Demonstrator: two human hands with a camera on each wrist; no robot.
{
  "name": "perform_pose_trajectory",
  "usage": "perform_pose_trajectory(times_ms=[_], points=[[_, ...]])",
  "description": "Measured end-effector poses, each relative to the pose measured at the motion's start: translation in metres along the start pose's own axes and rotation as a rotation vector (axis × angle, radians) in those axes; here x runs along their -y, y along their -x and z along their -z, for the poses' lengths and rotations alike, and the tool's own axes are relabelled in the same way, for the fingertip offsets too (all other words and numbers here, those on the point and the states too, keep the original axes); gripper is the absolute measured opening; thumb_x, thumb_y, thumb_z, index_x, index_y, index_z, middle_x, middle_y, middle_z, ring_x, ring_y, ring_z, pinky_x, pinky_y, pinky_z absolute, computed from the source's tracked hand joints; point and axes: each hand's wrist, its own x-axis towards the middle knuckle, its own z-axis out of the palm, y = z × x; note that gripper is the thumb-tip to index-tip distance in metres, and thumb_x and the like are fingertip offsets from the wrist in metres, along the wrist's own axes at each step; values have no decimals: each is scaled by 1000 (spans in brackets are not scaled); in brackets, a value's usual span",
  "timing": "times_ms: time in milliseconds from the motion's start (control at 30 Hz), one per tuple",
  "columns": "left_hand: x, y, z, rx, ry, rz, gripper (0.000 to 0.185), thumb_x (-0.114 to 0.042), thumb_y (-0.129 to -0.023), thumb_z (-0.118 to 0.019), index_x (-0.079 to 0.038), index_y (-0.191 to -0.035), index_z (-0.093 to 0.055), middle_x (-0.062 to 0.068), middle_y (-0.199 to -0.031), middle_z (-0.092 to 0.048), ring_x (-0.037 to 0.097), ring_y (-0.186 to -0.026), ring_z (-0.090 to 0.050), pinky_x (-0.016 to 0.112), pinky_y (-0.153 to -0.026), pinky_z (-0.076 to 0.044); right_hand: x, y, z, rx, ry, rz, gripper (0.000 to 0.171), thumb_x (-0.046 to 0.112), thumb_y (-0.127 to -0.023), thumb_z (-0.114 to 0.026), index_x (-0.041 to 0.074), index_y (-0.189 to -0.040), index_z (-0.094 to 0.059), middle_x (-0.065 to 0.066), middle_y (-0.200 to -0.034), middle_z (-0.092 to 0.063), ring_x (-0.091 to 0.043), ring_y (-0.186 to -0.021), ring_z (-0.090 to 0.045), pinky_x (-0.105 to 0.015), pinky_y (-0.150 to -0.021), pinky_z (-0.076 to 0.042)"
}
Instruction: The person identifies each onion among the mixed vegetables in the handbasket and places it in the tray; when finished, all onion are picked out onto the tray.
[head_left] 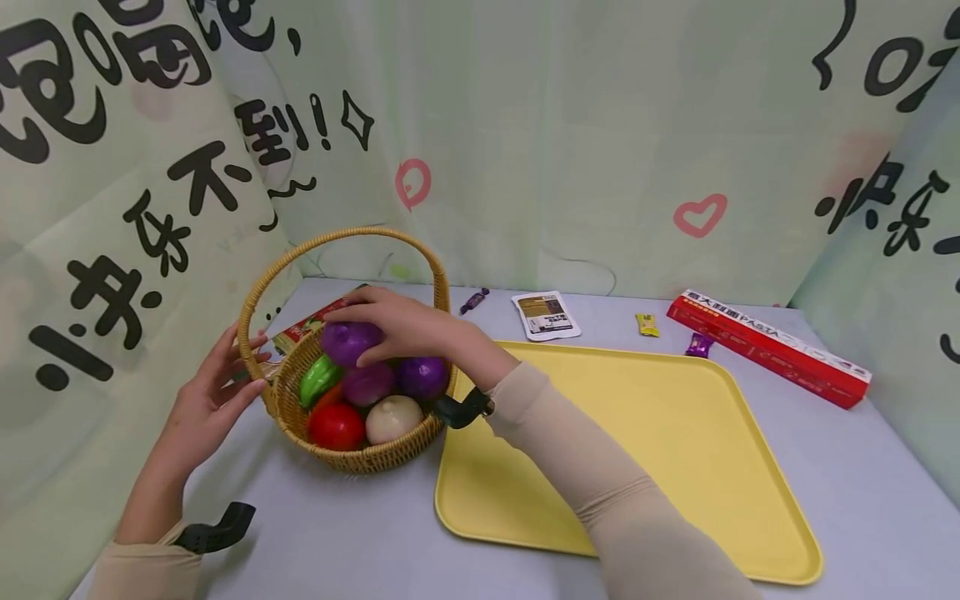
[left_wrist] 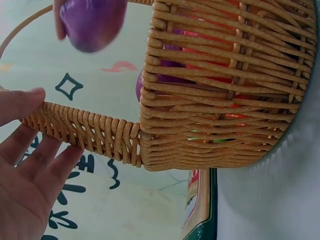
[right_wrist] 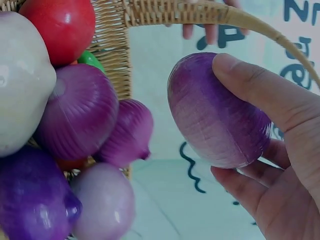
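Under both hands spreads the grey worktop (head_left: 315, 533), and to the right of the right forearm lies a large yellow tray (head_left: 675, 433), flat and close beside the basket. Between the hands stands a woven wicker basket (head_left: 352, 457) with a tall arched handle (head_left: 337, 237). The left hand (head_left: 206, 400) rests against the basket's left side, fingers straight and spread along the base of the handle, gripping nothing. The right hand (head_left: 401, 321) reaches in under the handle and grasps a purple onion (head_left: 348, 340), thumb and fingers curled round it; the onion is lifted just above the other produce, over the basket's back half. Beneath that hand, inside the basket, lie two more purple onions (head_left: 397, 379), a white onion (head_left: 393, 417), a red tomato (head_left: 336, 425) and a green pepper (head_left: 318, 377). Behind the basket, beyond the left hand, a food packet (head_left: 307, 325) lies partly hidden. Far right of the right hand sits a long red pasta box (head_left: 768, 347); nearer lie a white sachet (head_left: 545, 315) and small wrapped sweets (head_left: 648, 325).
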Motion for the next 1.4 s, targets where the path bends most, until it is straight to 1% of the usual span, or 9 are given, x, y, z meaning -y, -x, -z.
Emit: perform_pose_trajectory(times_ms=[100,200,333,467,733,867,967,1200,1400], points=[[1,-1,0,6,9,-2,80,-1,-88,-61,-28,-151,-18,-30,-133,-42,-18,-111,-44,-2,-83,-39,-1,13,6,-14,-8,-8,65,34,-85,-69,25,-143,-41,-5,-147,-36,-18,-134,-35,-30,-108,-38],[2,-2,0,12,15,-9,80,0,-88,-60,-26,-151,-18,-30,-133,-42,-17,-111,-44,-2,-83,-39,-3,24,12,-40,-6,-14,65,35,-84,-69,25,-142,-43,-6,-146,-38,-19,-133,-38,-29,-107,-39],[3,-2,0,16,31,-27,80,3,-87,-60,-23,-151,-19,-31,-132,-42,-16,-111,-45,-2,-85,-38,-8,39,18,-92,-28,-14,65,33,-83,-71,24,-141,-44,-8,-144,-39,-20,-132,-39,-32,-106,-41],[3,-4,-1,17,42,-25,80,4,-87,-60,-23,-151,-21,-32,-129,-43,-16,-111,-46,-1,-86,-38,-14,55,24,-139,-51,-20,64,31,-82,-72,22,-140,-46,-11,-144,-38,-23,-131,-40,-34,-104,-44],[2,-6,-1,22,56,-30,78,5,-87,-60,-21,-150,-23,-31,-126,-45,-15,-111,-48,-1,-87,-38,-29,89,31,-238,-60,-30,63,24,-82,-73,18,-139,-48,-12,-141,-39,-24,-128,-43,-35,-100,-46],[1,-5,0,28,55,-21,77,3,-87,-60,-21,-150,-23,-30,-126,-45,-15,-111,-47,-2,-85,-39,-37,102,31,-298,-67,-38,62,22,-80,-75,16,-137,-50,-13,-139,-42,-26,-128,-44,-37,-100,-47],[0,-4,0,31,55,-20,76,3,-88,-59,-21,-150,-22,-30,-126,-45,-15,-111,-47,-2,-85,-39,-42,109,31,-323,-85,-53,62,21,-80,-75,15,-136,-50,-14,-137,-43,-27,-126,-45,-38,-99,-48],[0,-3,-1,24,65,-26,77,6,-87,-59,-20,-149,-23,-30,-126,-46,-16,-111,-47,0,-86,-40,-55,122,24,-334,-112,-128,61,22,-81,-74,15,-137,-50,-14,-137,-43,-28,-126,-45,-40,-98,-48],[1,-3,-1,19,58,-27,77,5,-87,-60,-20,-149,-22,-31,-126,-45,-16,-111,-47,-1,-86,-39,-68,132,16,-348,-127,-179,63,22,-79,-76,14,-136,-51,-15,-135,-45,-29,-126,-46,-42,-98,-47]])
